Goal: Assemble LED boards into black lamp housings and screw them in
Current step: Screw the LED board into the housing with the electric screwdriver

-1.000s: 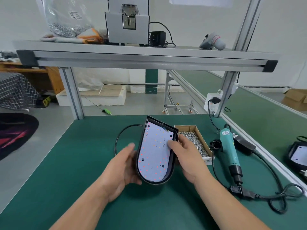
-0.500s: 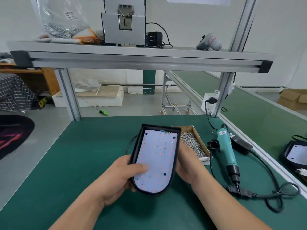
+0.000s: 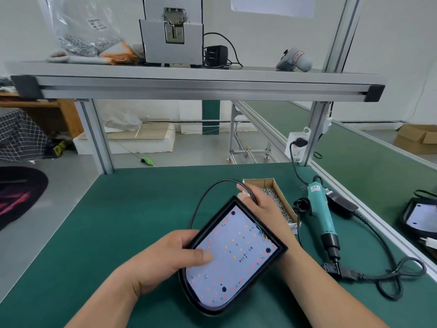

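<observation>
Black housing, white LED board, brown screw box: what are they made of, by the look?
Black D-shaped lamp housing: matte, moulded-looking rim; plastic or coated metal, can't tell. White LED board: flat satin face, red and orange LED dots; likely painted circuit board. Brown open-top box: raw tan walls, cardboard. Silvery screws in it: glinting, metal.

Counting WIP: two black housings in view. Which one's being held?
The centre housing, tilted, gripped by the left hand, thumb on its LED board; the other housing lies at the far right.
</observation>
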Motion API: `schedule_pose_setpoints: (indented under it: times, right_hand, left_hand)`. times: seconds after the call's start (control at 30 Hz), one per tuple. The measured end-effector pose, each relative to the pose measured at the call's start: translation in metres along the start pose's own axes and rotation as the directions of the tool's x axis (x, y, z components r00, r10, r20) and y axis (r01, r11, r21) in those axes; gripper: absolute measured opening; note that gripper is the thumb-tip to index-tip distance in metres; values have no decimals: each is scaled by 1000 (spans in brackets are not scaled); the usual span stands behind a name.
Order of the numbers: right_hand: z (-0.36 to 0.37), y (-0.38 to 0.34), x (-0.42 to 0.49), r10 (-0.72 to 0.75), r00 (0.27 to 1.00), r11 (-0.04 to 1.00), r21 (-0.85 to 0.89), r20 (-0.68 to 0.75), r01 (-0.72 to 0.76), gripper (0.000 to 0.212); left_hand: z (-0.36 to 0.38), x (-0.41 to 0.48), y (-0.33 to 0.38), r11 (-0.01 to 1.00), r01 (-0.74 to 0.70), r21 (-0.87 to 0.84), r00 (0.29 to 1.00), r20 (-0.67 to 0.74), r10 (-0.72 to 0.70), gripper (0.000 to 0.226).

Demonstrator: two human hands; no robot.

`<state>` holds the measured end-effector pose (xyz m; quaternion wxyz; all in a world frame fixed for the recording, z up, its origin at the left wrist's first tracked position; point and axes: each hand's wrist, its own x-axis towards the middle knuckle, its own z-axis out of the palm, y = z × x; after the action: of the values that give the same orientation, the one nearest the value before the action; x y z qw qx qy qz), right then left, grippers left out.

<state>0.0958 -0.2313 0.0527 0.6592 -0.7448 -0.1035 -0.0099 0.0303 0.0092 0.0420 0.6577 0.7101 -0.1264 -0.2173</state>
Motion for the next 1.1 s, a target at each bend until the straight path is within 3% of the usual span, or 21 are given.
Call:
schedule_pose_setpoints:
  times: [0.13,0.23,0.33,0.43,0.53,0.77,0.93,1.1]
  right_hand:
    - [-1,-3,0,-88,995,988,126,-50,93,27]
    - [-13,-5,-4,-66,996,985,161,54,56,43]
    - [-30,-6,-6,-35,973,998,62,227,22,51]
    - [-39,-12,-8,49,948,998,-56,314,-33,40]
    - [-40,-11,-7,73,947,985,-172,312,-19,34]
    - [-35,-13,-8,74,951,980,-198,300,-14,38]
    - [-36,-15,-8,33,957,978,-208,288,29,25]
    - [-45,-28,-12,-87,977,977,-173,196,122,40]
  left_hand:
    - [3,5,-4,1000,29,-4,990,-138,-29,33]
    - [5,7,-7,998,53,18,978,-205,-48,32]
    - [4,9,-9,1000,0,-12,966,-259,-3,35]
    - [1,11,-9,999,-34,9,941,-336,35,40]
    - [-2,10,-9,999,-44,31,937,-344,52,36]
    - [-3,14,-15,991,-86,106,947,-302,114,18]
    - [-7,16,-21,983,-166,81,940,-290,182,32]
    - [-12,17,-24,958,-262,-121,900,-390,196,55]
